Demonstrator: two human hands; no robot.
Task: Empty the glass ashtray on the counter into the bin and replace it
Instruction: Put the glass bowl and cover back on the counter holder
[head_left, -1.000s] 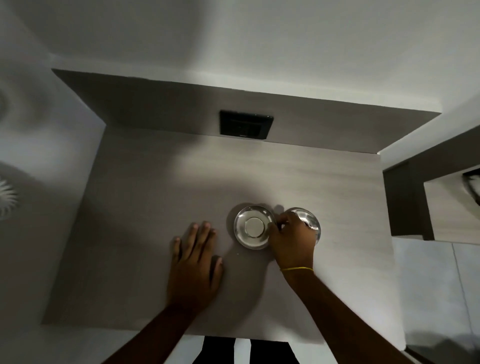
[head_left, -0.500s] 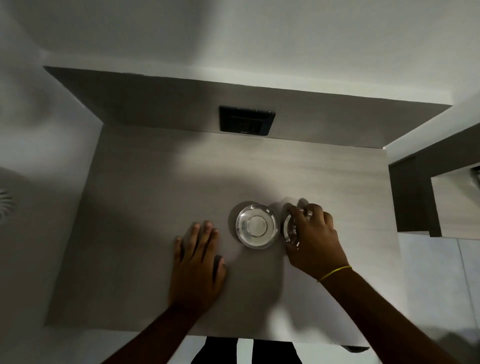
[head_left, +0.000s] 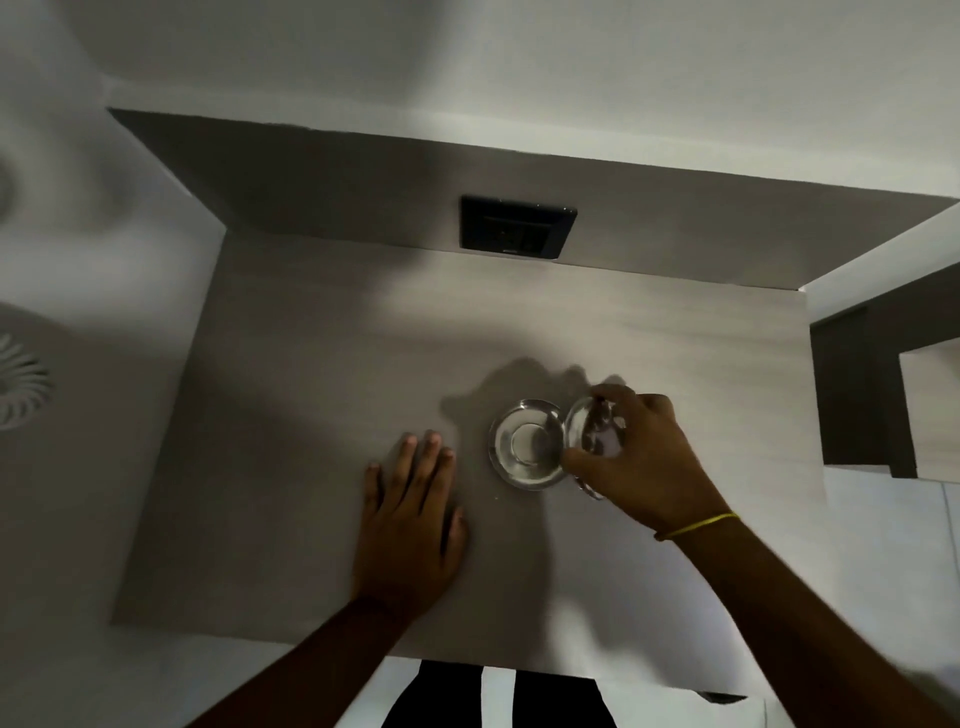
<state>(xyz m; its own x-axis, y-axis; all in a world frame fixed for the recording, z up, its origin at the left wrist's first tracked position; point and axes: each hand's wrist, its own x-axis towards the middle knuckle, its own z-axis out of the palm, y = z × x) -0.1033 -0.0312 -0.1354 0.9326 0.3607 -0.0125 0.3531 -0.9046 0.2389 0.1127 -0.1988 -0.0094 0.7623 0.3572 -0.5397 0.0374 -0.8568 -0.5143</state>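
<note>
Two round clear glass ashtrays are on the pale wood-grain counter (head_left: 291, 405). One glass ashtray (head_left: 527, 444) lies flat at the counter's middle right. My right hand (head_left: 634, 457) grips the second glass ashtray (head_left: 592, 431) just to its right, tilted up on edge and lifted, its rim close to the flat one. My left hand (head_left: 410, 514) rests palm down on the counter, fingers spread, a little left of the flat ashtray. No bin shows in this view.
A black switch panel (head_left: 517, 226) sits in the grey back panel above the counter. White walls bound the counter on the left and behind. A dark recess (head_left: 857, 384) and a pale surface lie to the right. The counter's front edge runs near my body.
My right hand has closed around the right ashtray and tipped it up off the counter. The left hand has stayed flat in place.
</note>
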